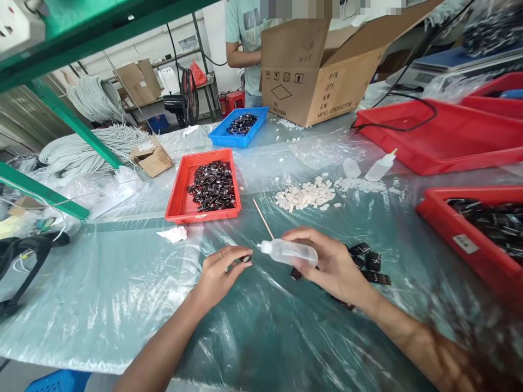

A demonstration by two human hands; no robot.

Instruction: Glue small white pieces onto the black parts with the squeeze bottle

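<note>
My left hand [223,269] pinches a small dark part [245,258] between thumb and fingertips; its exact kind is too small to tell. My right hand [327,261] is wrapped round a translucent squeeze bottle [292,251], tipped on its side. The bottle's nozzle points left at the small part, with a narrow gap between them. Just beyond the bottle a thin wooden stick [262,218] lies on the table. Several black parts [372,261] lie beside and partly behind my right hand. Farther back is a pile of small white pieces [304,195].
A red tray [170,201] and a blue tray [245,142] hold dark parts. Red bins [441,218] stand at right. Another squeeze bottle [379,167] lies near the white pieces. A carton [290,76] stands at the back, with a person [245,49] behind it. A green frame [73,125] crosses the left.
</note>
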